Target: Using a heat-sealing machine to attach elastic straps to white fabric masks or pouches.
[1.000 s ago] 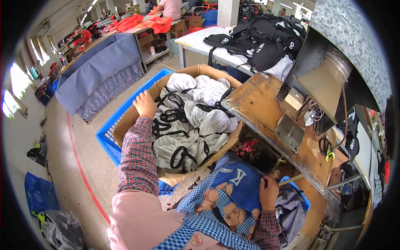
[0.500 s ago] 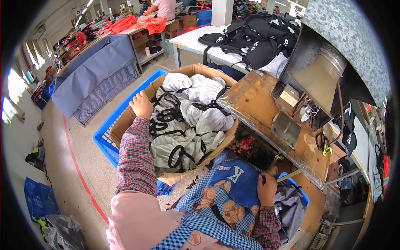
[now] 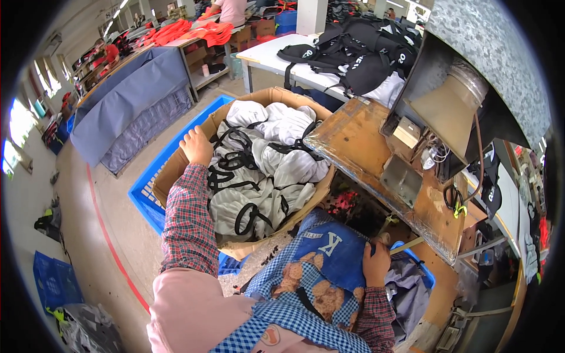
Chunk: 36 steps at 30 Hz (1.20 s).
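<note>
My left hand [image 3: 196, 146] is closed over the left rim of a cardboard box [image 3: 165, 172]. The box sits in a blue plastic crate [image 3: 143, 187] and holds a heap of white-grey fabric pieces [image 3: 281, 167] with black straps or edging. Low on the right, my right hand [image 3: 377, 263] rests against the side of my blue apron [image 3: 339, 250] with its fingers curled in. Whatever those fingers hold, if anything, is hidden. Beside that hand, a second blue container [image 3: 431, 267] has dark grey cloth [image 3: 407, 288] in it.
A worn wooden worktop [image 3: 347, 132] carrying a metal machine housing [image 3: 453, 106] juts in at the right. Black caps or bags [image 3: 365, 56] are piled on a white table [image 3: 259, 56] behind the box. Farther left stands a grey-draped bench [image 3: 126, 106]. A red line [image 3: 112, 244] marks the floor.
The view has shifted slightly, so the box and crate appear a little farther left. My left hand keeps its grip on the box rim, and my right hand stays by the apron.
</note>
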{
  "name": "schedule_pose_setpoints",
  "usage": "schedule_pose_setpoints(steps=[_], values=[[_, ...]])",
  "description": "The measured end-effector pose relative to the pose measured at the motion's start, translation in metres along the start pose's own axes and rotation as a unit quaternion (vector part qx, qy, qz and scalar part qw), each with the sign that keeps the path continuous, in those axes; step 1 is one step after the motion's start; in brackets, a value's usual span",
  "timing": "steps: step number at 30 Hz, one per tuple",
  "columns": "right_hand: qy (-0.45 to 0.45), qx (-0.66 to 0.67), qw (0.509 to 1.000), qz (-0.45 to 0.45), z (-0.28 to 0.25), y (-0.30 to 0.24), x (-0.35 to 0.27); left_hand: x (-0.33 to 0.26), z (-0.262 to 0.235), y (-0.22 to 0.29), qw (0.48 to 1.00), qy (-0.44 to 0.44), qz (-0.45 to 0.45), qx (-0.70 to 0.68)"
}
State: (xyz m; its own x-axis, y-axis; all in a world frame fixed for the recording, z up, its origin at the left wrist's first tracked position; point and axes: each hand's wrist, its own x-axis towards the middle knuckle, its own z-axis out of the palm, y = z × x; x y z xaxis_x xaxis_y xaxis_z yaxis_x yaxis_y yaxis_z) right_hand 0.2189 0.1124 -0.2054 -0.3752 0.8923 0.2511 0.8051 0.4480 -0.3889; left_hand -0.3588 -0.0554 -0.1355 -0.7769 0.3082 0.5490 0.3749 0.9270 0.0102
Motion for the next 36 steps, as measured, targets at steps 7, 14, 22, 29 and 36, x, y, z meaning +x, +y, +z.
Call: schedule_pose_setpoints(steps=[7,14,22,29,36], values=[[0.013,0.014,0.999,-0.039,-0.0004,-0.0039,0.0002,0.0001,0.0029,-0.0061,1.0,0.02,-0.004,0.007],[-0.002,0.024,1.0,-0.013,0.001,-0.0013,-0.0006,-0.0016,0.0059,-0.003,0.999,0.029,0.0,0.016],[-0.005,0.015,1.0,-0.016,0.0016,-0.0044,0.0024,-0.0012,0.003,-0.0017,1.0,0.012,0.0,0.016],[0.001,0.028,0.999,-0.025,0.0024,-0.0028,0.0026,0.0016,0.0047,-0.0029,1.0,0.014,0.002,0.023],[0.001,0.034,0.999,-0.018,0.0051,-0.0022,0.0013,0.0013,0.0073,-0.0033,1.0,0.01,-0.006,0.009]])
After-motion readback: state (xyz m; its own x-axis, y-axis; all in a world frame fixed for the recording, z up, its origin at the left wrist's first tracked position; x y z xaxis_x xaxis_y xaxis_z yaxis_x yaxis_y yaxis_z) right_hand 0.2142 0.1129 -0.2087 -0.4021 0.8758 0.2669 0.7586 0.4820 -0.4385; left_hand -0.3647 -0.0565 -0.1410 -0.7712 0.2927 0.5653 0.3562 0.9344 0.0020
